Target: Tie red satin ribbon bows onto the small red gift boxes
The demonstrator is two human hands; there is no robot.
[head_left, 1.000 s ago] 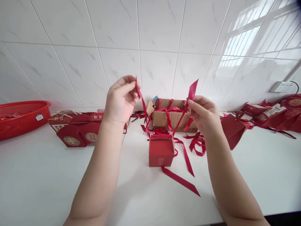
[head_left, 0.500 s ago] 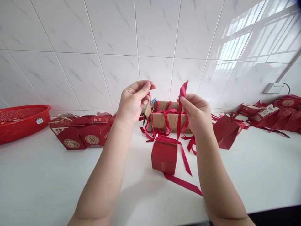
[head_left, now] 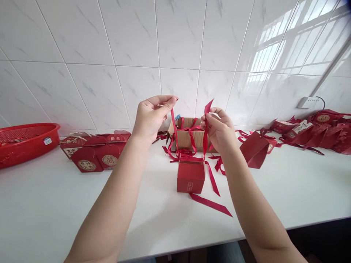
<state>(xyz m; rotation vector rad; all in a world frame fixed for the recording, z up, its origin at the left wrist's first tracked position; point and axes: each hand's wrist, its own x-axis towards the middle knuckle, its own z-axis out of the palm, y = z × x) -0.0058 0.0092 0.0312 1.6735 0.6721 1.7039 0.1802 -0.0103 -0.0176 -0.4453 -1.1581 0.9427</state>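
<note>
A small red gift box (head_left: 191,176) stands on the white counter (head_left: 55,204), with a red ribbon (head_left: 204,137) running up from its top. My left hand (head_left: 153,117) pinches the ribbon's left end above the box. My right hand (head_left: 218,128) pinches the right end, whose tip sticks up past the fingers. Both strands are pulled up and nearly parallel. More ribbon trails on the counter in front of and to the right of the box.
A cardboard box (head_left: 189,138) draped with ribbons sits against the tiled wall behind. Flat red boxes (head_left: 94,153) lie left, near a red basket (head_left: 26,142). A red bag (head_left: 255,148) and more red boxes (head_left: 315,131) lie right. A wall socket (head_left: 308,102) is at right.
My hands have drawn closer together, bringing the two ribbon ends from a wide V to nearly parallel above the box. The view has shifted slightly.
</note>
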